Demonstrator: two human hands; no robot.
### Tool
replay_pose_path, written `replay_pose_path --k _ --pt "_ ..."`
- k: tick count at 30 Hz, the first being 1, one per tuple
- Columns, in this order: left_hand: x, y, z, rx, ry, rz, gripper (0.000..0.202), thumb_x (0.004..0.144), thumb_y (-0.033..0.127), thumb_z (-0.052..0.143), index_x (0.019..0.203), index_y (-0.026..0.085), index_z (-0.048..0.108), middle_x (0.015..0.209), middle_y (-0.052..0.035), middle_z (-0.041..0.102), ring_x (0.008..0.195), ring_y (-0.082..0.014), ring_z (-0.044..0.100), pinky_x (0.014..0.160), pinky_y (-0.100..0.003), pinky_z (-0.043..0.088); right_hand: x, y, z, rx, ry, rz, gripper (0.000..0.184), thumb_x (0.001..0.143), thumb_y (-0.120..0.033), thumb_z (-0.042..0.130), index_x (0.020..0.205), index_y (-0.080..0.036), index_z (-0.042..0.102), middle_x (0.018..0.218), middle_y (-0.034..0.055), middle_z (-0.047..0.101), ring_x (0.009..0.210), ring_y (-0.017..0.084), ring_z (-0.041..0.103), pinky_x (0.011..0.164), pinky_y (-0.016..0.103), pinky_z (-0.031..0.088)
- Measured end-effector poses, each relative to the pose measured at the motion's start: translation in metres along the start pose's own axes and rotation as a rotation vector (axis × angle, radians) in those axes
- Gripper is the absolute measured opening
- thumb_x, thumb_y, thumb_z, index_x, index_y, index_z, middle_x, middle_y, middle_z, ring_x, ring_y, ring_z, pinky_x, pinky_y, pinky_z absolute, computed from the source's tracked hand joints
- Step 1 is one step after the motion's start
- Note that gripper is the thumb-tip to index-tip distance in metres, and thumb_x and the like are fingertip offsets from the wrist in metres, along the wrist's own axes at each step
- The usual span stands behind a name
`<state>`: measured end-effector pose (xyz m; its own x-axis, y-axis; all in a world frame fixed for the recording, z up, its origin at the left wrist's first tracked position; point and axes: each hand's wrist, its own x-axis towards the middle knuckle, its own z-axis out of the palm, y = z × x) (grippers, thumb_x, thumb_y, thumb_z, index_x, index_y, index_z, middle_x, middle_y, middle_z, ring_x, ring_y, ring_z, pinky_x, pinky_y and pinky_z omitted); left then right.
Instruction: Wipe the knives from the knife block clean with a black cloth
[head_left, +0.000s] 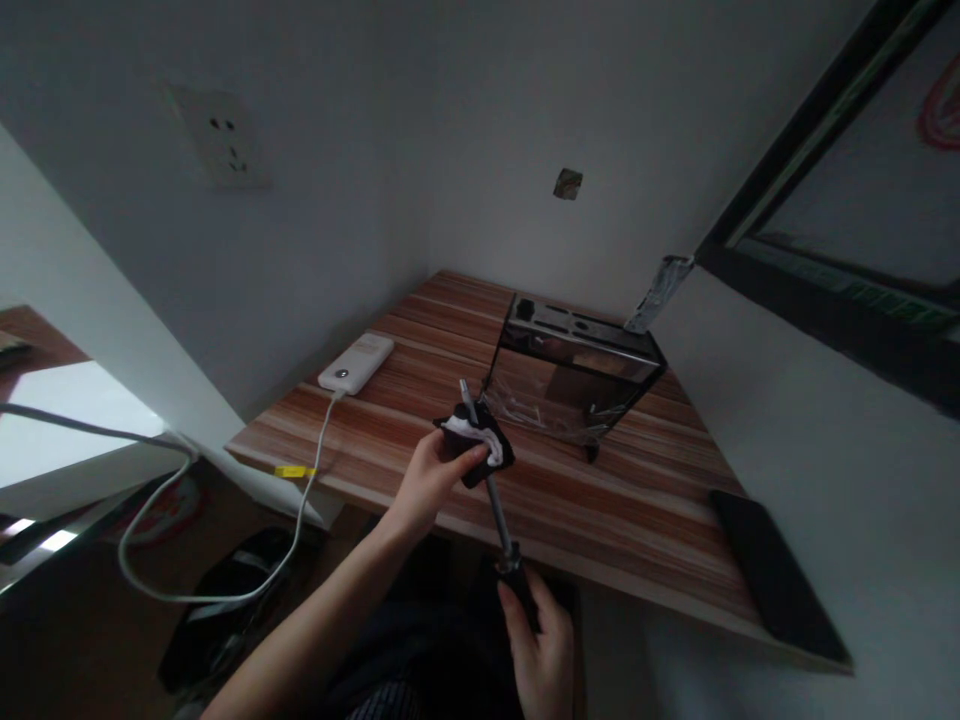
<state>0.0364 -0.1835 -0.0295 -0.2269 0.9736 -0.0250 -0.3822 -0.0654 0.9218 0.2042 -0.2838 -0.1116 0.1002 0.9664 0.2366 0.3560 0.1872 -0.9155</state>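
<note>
My left hand point(435, 475) is closed on a folded black-and-white cloth point(474, 435), thumb on top. Through or behind the cloth runs a slim grey metal rod point(498, 515), and its tip shows beyond the cloth's far side. At the rod's lower end is a black handle point(519, 590), with the fingers of my right hand point(540, 640) wrapped round it. The tool's exact kind cannot be made out. Both hands are in front of the wooden table's near edge, the cloth above the tabletop.
A clear-sided black-framed box point(570, 375) stands on the wood-grain table point(420, 320). A white power bank point(357, 362) with a white cable point(319, 445) lies at the left. A black phone-like slab point(780, 580) rests near the right edge. Walls border the table.
</note>
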Motion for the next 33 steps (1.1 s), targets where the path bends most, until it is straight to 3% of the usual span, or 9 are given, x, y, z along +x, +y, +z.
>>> replay_pose_path --k 10,16,28,33 --pt "0.025 0.029 -0.012 -0.122 0.048 0.174 0.035 0.057 0.035 0.085 0.083 0.015 0.072 0.081 -0.0029 0.073 0.076 -0.0157 0.066 0.074 -0.025 0.049 -0.007 0.019 0.001 0.015 -0.046 -0.035 0.032 0.082 -0.044 0.066 0.100 -0.019 0.076 0.094 0.0091 0.077 0.087 0.025 0.074 0.071 0.024 0.059" --pt "0.030 0.037 -0.013 -0.184 0.058 0.179 0.034 0.056 0.034 0.085 0.079 0.015 0.072 0.077 -0.0016 0.072 0.072 -0.0136 0.065 0.072 -0.023 0.049 -0.012 0.013 0.006 0.052 -0.017 0.013 0.034 0.082 -0.048 0.064 0.096 -0.019 0.076 0.091 0.0083 0.077 0.084 0.024 0.074 0.074 0.025 0.059" --pt "0.025 0.020 -0.009 -0.215 0.079 0.090 0.041 0.055 0.042 0.085 0.080 0.013 0.070 0.074 -0.0017 0.071 0.073 -0.0147 0.065 0.073 -0.024 0.047 -0.019 0.014 0.010 0.016 0.038 0.051 0.041 0.083 -0.054 0.060 0.093 -0.018 0.076 0.091 0.0095 0.077 0.085 0.025 0.073 0.075 0.026 0.058" --pt "0.011 -0.004 -0.003 -0.134 -0.023 0.004 0.039 0.058 0.041 0.084 0.080 0.012 0.071 0.072 -0.0025 0.071 0.065 -0.0136 0.062 0.062 -0.023 0.046 -0.013 0.019 0.007 0.047 0.011 0.035 0.036 0.082 -0.049 0.062 0.094 -0.018 0.076 0.093 0.0105 0.077 0.084 0.025 0.074 0.073 0.026 0.059"
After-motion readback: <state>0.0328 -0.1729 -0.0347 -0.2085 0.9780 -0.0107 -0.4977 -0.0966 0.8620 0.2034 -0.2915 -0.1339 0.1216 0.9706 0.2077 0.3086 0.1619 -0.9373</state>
